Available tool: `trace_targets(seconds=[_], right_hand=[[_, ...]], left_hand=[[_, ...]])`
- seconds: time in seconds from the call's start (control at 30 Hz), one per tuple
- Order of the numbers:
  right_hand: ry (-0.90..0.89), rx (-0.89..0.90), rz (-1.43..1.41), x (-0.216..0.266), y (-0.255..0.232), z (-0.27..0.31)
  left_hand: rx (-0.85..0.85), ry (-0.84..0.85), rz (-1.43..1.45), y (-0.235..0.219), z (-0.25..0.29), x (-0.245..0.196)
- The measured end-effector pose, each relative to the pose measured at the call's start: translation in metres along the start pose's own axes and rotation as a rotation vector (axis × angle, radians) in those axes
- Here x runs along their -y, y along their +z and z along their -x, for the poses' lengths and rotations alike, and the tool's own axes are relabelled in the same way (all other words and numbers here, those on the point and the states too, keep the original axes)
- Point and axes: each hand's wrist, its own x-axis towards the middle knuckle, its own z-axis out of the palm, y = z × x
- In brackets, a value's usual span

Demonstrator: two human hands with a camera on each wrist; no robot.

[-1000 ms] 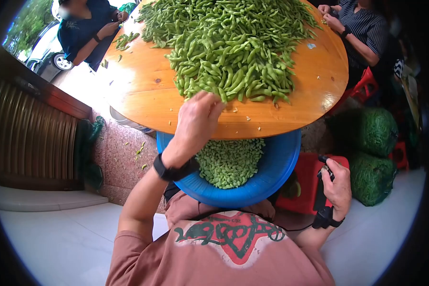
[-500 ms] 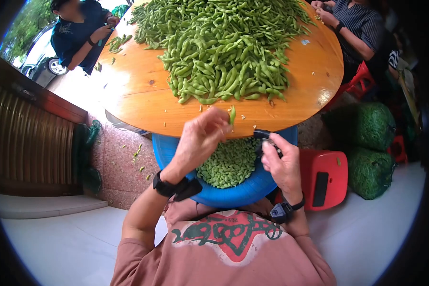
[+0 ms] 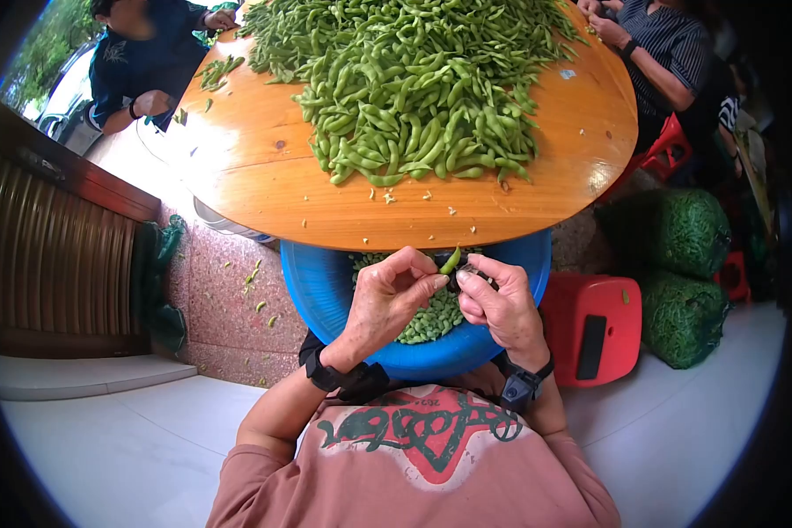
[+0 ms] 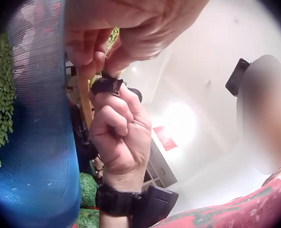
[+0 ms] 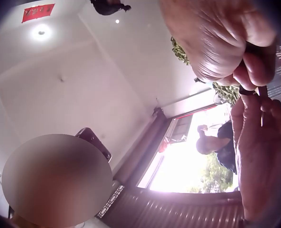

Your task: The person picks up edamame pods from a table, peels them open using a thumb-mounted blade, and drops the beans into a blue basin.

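Observation:
Over the blue basin [image 3: 312,295], the left hand [image 3: 394,295] pinches a green pod [image 3: 451,260] between thumb and fingers. Right beside it, the right hand [image 3: 504,308] grips a small black tool [image 3: 478,275], its tip close to the pod. In the left wrist view the right hand [image 4: 124,133] is curled round the black tool [image 4: 107,86]. In the right wrist view both hands meet, and the pod cannot be made out. Shelled beans [image 3: 431,324] lie in the basin below the hands.
A big heap of pods [image 3: 414,97] covers the wooden table [image 3: 264,194]. A red stool [image 3: 620,308] and green net sacks [image 3: 686,321] stand at the right. Two people sit at the table's far sides. Loose pods lie on the floor at the left.
The left hand has drawn back from the heap with a pod and is now over the basin. The right hand has come in from the right to meet it.

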Motion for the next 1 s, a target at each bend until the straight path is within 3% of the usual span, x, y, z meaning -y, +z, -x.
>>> trace_targets(seconds=[0.13,0.2,0.23,0.3,0.33,0.47,0.53,0.57,0.63,0.67,0.7,0.77,0.8,0.87,0.9,0.97,1.0], right_hand=[[-0.016,0.030,-0.018,-0.002,-0.003,0.000],[-0.005,0.058,-0.071,-0.002,-0.007,0.000],[0.006,0.085,-0.125,-0.002,-0.010,0.001],[0.066,0.163,-0.272,0.001,-0.013,0.000],[0.128,0.240,-0.419,0.001,-0.015,0.000],[0.126,0.214,-0.300,0.003,-0.012,0.003],[-0.036,-0.019,0.328,0.004,-0.001,0.007],[-0.036,-0.017,0.329,0.000,0.000,0.006],[-0.339,0.007,0.605,-0.007,0.004,0.001],[-0.195,-0.038,0.508,-0.003,0.006,0.004],[-0.193,-0.037,0.509,-0.004,0.004,0.004],[-0.080,-0.041,0.394,-0.008,-0.002,0.004],[-0.080,-0.040,0.395,-0.013,-0.003,0.002],[-0.273,-0.085,0.650,-0.022,-0.003,-0.002],[-0.273,-0.082,0.650,-0.023,0.000,-0.003],[-0.566,-0.217,0.916,-0.026,0.010,-0.005],[-0.566,-0.214,0.916,-0.029,0.014,-0.005]], left_hand=[[-0.015,-0.001,-0.020,0.002,0.002,0.000],[0.079,-0.083,0.268,0.000,0.003,0.004],[0.079,-0.083,0.268,0.002,0.004,0.004],[0.183,-0.235,0.817,0.006,0.005,0.002],[0.371,-0.243,0.935,0.000,0.004,0.011],[0.373,-0.340,0.912,-0.002,0.000,0.011],[0.270,-0.172,0.416,0.000,-0.004,0.009],[0.269,-0.171,0.416,-0.001,-0.006,0.006],[0.178,0.016,-0.237,-0.003,-0.008,-0.004],[0.179,0.025,-0.357,-0.005,-0.009,-0.009],[0.178,0.025,-0.355,-0.006,-0.009,-0.010],[0.187,0.203,-0.498,-0.010,-0.008,-0.010],[0.185,0.203,-0.498,-0.011,-0.007,-0.013],[0.241,-0.062,-0.328,-0.011,-0.004,-0.018],[0.239,-0.063,-0.329,-0.010,-0.003,-0.011],[0.140,-0.259,0.217,0.001,0.000,0.010],[0.095,-0.248,0.279,0.008,0.002,0.010]])
